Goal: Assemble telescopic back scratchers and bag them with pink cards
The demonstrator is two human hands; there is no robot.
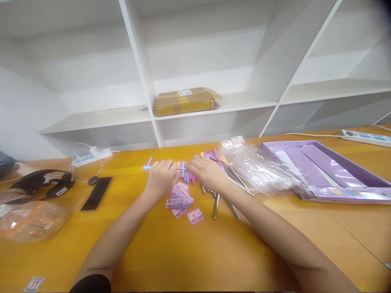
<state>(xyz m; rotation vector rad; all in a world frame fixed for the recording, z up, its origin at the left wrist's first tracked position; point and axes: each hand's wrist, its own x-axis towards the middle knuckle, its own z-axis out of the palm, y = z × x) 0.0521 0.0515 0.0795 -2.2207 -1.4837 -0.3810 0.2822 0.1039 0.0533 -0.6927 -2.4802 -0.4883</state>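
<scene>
My left hand [162, 176] is closed round a thin rod. Its light blue end [147, 167] sticks out to the left, and a short metal stretch shows between my hands. My right hand [207, 171] is closed at the rod's other end; its fingertips are partly hidden. Beneath and between the hands lies a row of pastel sticks [187, 176] in pink, purple, blue and yellow. Just below is a loose pile of small pink-purple printed cards [179, 199], with a single card [195, 216] beside it. Several silver metal tubes [216, 206] lie under my right forearm.
Crumpled clear plastic bags [253, 167] and a purple box tray [377, 173] are on the right. To the left are a phone [97, 194], a power strip [91, 157], a black headset [59, 181] and an orange clear container [36, 221]. A taped parcel [185, 101] sits on the shelf behind.
</scene>
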